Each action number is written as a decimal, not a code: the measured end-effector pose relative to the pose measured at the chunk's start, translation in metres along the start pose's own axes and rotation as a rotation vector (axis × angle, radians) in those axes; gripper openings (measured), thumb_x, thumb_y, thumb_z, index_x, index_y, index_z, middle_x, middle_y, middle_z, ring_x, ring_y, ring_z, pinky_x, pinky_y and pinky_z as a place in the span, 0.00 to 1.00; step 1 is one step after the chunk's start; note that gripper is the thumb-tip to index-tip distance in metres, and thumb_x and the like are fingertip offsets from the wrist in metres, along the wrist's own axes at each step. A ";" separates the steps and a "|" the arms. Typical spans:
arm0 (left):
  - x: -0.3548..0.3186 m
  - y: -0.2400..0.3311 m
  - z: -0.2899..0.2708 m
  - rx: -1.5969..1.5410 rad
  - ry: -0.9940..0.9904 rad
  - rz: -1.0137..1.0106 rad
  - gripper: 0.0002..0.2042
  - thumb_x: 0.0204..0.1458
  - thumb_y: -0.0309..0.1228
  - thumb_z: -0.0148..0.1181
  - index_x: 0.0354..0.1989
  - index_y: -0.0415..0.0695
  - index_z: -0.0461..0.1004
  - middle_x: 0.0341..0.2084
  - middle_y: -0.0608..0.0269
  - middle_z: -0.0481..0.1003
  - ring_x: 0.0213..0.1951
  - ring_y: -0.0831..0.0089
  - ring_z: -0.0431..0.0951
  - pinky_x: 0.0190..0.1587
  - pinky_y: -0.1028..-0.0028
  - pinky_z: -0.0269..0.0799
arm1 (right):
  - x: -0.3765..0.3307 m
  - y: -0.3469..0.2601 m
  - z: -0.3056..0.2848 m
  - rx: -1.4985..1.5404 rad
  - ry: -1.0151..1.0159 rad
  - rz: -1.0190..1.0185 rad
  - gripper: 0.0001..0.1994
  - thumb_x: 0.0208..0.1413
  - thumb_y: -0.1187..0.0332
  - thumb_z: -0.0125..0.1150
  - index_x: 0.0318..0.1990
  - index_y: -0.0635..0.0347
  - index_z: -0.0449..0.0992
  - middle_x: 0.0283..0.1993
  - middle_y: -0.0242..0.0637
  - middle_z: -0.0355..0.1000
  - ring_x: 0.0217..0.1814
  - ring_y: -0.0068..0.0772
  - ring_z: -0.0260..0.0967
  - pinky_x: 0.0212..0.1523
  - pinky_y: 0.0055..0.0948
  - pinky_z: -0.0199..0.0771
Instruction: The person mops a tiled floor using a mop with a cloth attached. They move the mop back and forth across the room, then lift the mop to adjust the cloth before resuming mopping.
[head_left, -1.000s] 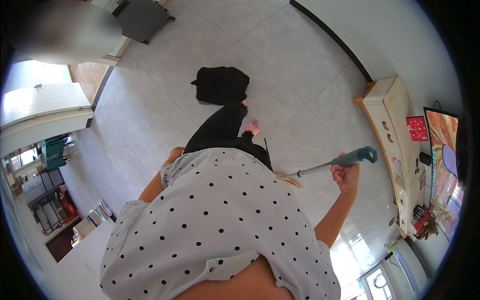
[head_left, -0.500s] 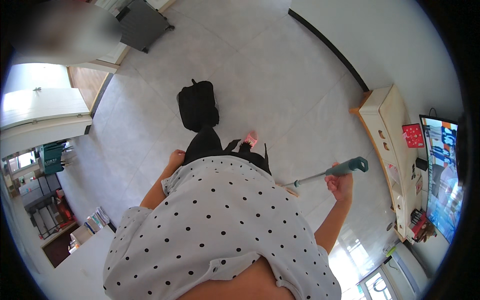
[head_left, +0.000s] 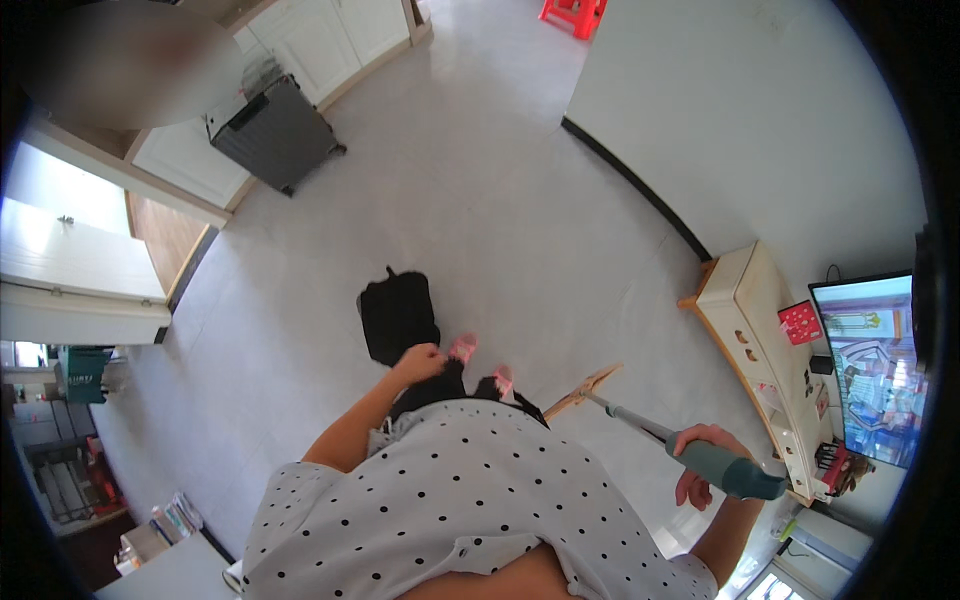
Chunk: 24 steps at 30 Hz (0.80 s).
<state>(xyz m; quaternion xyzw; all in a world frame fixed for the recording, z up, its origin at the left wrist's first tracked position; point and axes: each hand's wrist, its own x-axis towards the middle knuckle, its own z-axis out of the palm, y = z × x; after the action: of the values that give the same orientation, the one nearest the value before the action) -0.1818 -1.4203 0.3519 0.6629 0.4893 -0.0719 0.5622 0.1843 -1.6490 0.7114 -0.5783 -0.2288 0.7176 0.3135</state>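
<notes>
My right hand [head_left: 704, 437] is wrapped around the dark green grip of a long-handled flat mop [head_left: 640, 423]. Its grey pole slants down to a flat tan head [head_left: 588, 388] on the floor, right of my feet. My left hand [head_left: 420, 362] is in front of my waist with its fingers curled in, and nothing shows in them. In the picture it overlaps the lower edge of a black bag [head_left: 396, 312]; whether it touches the bag I cannot tell. Pink shoes [head_left: 463, 347] show below my black trousers.
A grey suitcase [head_left: 277, 135] stands by white cabinets [head_left: 305, 45] at the far left. On the right a cream TV cabinet [head_left: 735, 300] stands below a lit television [head_left: 875, 365]. A wall with dark skirting [head_left: 640, 190] juts in. A red stool [head_left: 573, 15] is at the back.
My left hand has come from my side to the front of my waist. My right hand and the grip have moved lower and outward, and the mop head has come into fuller view. The bag appears closer.
</notes>
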 end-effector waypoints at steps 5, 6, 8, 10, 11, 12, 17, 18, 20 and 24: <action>0.040 0.126 -0.011 -0.602 -0.647 -0.121 0.19 0.49 0.45 0.52 0.33 0.37 0.69 0.27 0.58 0.72 0.28 0.72 0.73 0.33 0.72 0.71 | 0.069 -0.050 0.054 0.201 0.088 0.120 0.16 0.52 0.58 0.44 0.35 0.63 0.67 0.24 0.40 0.63 0.21 0.33 0.69 0.18 0.25 0.67; 0.034 0.150 -0.017 -0.693 -0.723 -0.211 0.21 0.49 0.47 0.51 0.37 0.38 0.67 0.31 0.55 0.71 0.32 0.69 0.73 0.37 0.69 0.71 | 0.095 -0.053 0.059 0.192 0.044 0.094 0.15 0.52 0.59 0.45 0.35 0.63 0.67 0.25 0.39 0.63 0.21 0.33 0.69 0.18 0.25 0.67; 0.039 0.203 0.003 -0.874 -0.985 -0.348 0.23 0.49 0.48 0.50 0.43 0.39 0.62 0.37 0.51 0.69 0.37 0.64 0.72 0.44 0.65 0.69 | 0.106 -0.050 0.078 0.238 0.123 0.046 0.13 0.51 0.61 0.46 0.35 0.62 0.67 0.26 0.38 0.63 0.23 0.32 0.70 0.21 0.25 0.68; 0.052 0.206 -0.006 -1.240 -0.950 -0.488 0.25 0.49 0.47 0.51 0.46 0.38 0.58 0.40 0.48 0.68 0.41 0.60 0.70 0.48 0.63 0.66 | 0.158 -0.042 0.064 0.238 -0.028 0.012 0.11 0.51 0.62 0.47 0.35 0.61 0.67 0.28 0.37 0.64 0.25 0.31 0.70 0.25 0.25 0.69; 0.071 0.202 0.001 -1.329 -0.924 -0.439 0.24 0.49 0.45 0.52 0.46 0.38 0.58 0.39 0.49 0.68 0.41 0.60 0.70 0.49 0.63 0.66 | 0.173 -0.037 0.061 0.201 -0.041 0.015 0.10 0.51 0.63 0.47 0.36 0.60 0.66 0.30 0.37 0.64 0.27 0.31 0.70 0.26 0.25 0.70; 0.096 0.188 0.006 -1.431 -0.871 -0.376 0.23 0.49 0.43 0.52 0.45 0.37 0.58 0.39 0.49 0.68 0.41 0.60 0.70 0.49 0.63 0.65 | 0.189 -0.034 0.060 0.149 -0.078 0.018 0.10 0.51 0.65 0.47 0.37 0.58 0.66 0.31 0.37 0.64 0.29 0.30 0.70 0.28 0.25 0.70; 0.189 0.132 0.005 -1.340 -0.421 -0.105 0.07 0.47 0.26 0.52 0.29 0.34 0.64 0.21 0.55 0.68 0.27 0.63 0.72 0.33 0.63 0.72 | 0.253 -0.044 0.071 0.307 -0.079 0.129 0.14 0.52 0.69 0.43 0.47 0.55 0.60 0.35 0.41 0.65 0.32 0.30 0.68 0.32 0.26 0.72; 0.205 0.118 0.002 -1.249 -0.293 -0.122 0.07 0.47 0.26 0.51 0.27 0.34 0.64 0.20 0.55 0.67 0.25 0.64 0.72 0.29 0.64 0.72 | 0.266 -0.045 0.076 0.385 0.011 0.162 0.16 0.52 0.69 0.42 0.50 0.56 0.58 0.35 0.42 0.65 0.30 0.31 0.68 0.31 0.25 0.72; 0.240 0.076 -0.006 -1.016 -0.135 -0.125 0.06 0.45 0.26 0.50 0.23 0.34 0.66 0.19 0.55 0.67 0.23 0.65 0.70 0.24 0.66 0.69 | 0.291 -0.035 0.081 0.560 0.195 0.222 0.17 0.51 0.72 0.40 0.50 0.56 0.57 0.31 0.45 0.66 0.27 0.29 0.66 0.29 0.26 0.72; 0.285 0.022 -0.012 -0.734 0.060 -0.113 0.11 0.49 0.31 0.48 0.25 0.33 0.66 0.19 0.54 0.68 0.22 0.62 0.70 0.23 0.63 0.70 | 0.357 0.042 0.056 0.574 0.096 0.222 0.18 0.52 0.71 0.41 0.53 0.57 0.56 0.29 0.43 0.65 0.23 0.27 0.64 0.24 0.25 0.69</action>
<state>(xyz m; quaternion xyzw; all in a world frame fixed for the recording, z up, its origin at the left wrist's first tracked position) -0.0256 -1.2462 0.1878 0.3912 0.5346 0.0969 0.7428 0.0741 -1.4212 0.4496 -0.5209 0.0628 0.7546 0.3941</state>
